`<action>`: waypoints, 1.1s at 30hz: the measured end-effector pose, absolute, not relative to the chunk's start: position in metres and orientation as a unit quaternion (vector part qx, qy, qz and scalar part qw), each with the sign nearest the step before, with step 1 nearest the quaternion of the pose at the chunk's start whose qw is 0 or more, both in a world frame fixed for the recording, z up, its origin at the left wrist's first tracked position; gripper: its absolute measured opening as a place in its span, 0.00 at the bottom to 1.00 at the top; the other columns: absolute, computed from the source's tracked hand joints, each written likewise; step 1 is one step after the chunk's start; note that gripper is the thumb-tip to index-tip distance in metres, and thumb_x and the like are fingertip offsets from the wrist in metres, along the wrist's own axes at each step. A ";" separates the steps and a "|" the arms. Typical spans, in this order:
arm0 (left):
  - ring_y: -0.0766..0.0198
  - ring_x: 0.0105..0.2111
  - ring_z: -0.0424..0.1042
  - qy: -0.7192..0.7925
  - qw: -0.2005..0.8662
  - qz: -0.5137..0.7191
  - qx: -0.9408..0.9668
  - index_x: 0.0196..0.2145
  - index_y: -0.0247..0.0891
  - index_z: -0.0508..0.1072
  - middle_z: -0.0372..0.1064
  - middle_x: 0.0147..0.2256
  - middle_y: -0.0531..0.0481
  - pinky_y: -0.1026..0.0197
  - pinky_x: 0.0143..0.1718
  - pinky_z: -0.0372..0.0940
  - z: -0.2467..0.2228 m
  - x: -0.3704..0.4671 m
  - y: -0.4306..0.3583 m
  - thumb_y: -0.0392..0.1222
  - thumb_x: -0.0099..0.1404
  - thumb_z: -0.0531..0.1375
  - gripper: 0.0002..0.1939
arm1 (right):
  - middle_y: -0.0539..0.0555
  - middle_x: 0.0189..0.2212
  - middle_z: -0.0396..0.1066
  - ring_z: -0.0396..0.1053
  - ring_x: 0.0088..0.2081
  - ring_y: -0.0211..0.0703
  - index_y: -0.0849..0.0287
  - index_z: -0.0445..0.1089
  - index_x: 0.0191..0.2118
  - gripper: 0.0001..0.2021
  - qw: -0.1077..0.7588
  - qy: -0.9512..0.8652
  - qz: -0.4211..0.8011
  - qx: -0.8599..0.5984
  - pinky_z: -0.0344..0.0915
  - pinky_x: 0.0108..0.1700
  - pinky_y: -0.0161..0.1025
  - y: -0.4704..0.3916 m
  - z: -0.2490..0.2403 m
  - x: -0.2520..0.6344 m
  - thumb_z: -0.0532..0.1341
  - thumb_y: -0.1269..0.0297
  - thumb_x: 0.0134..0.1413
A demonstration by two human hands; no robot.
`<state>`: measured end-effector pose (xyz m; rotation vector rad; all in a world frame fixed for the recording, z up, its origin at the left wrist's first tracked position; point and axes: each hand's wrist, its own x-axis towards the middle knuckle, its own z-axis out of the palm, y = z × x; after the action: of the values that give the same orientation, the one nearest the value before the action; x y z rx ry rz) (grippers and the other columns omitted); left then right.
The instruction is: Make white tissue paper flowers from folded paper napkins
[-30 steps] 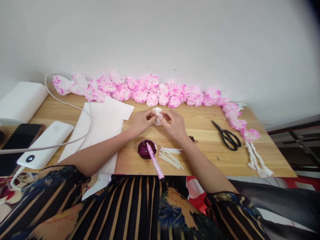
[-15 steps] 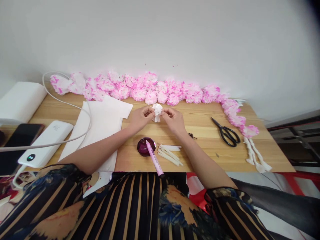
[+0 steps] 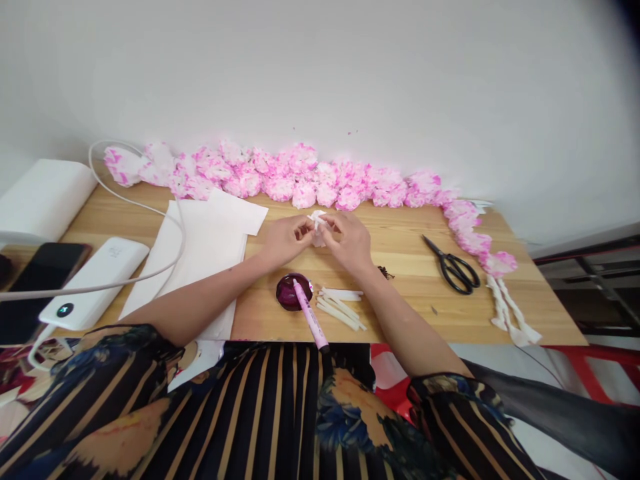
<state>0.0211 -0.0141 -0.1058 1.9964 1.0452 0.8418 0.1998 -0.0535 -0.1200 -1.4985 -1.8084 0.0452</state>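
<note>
Crumpled white paper (image 3: 318, 218) at frame centre
It is pinched by the left hand (image 3: 286, 240) and the right hand (image 3: 351, 243).

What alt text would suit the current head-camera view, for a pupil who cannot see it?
A person's left hand and right hand hold a small crumpled white piece above a wooden table. Pink-and-white flowers line the back; nearer are white sheets at left, a pink marker and black scissors at right.

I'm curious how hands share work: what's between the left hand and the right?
The head view shows a crumpled white piece, perhaps thin paper, between the left hand and right hand, pinched by both.
</note>
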 end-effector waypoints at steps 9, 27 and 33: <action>0.66 0.27 0.67 0.422 0.372 0.344 0.752 0.36 0.38 0.73 0.71 0.26 0.54 0.63 0.31 0.58 -0.099 0.026 -0.014 0.47 0.65 0.58 0.10 | 0.55 0.36 0.78 0.74 0.40 0.47 0.54 0.78 0.40 0.11 0.436 -0.713 0.021 -0.549 0.67 0.43 0.43 -0.056 -0.116 0.196 0.58 0.60 0.67; 0.65 0.31 0.72 0.414 0.419 0.368 0.720 0.32 0.37 0.73 0.76 0.31 0.51 0.64 0.35 0.64 -0.098 0.034 -0.002 0.39 0.62 0.60 0.04 | 0.58 0.44 0.77 0.71 0.49 0.53 0.53 0.74 0.44 0.10 0.464 -0.685 0.011 -0.561 0.65 0.57 0.53 -0.056 -0.096 0.215 0.60 0.56 0.63; 0.64 0.33 0.74 0.408 0.410 0.370 0.727 0.35 0.37 0.75 0.78 0.34 0.50 0.63 0.35 0.63 -0.104 0.037 -0.009 0.43 0.65 0.58 0.08 | 0.57 0.46 0.77 0.72 0.51 0.53 0.53 0.74 0.40 0.06 0.427 -0.706 -0.025 -0.565 0.65 0.58 0.54 -0.048 -0.111 0.217 0.61 0.61 0.62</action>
<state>0.0368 -0.0095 -0.1043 1.8301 1.0272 0.9321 0.2174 -0.0479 -0.1108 -1.4111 -1.7638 -0.0630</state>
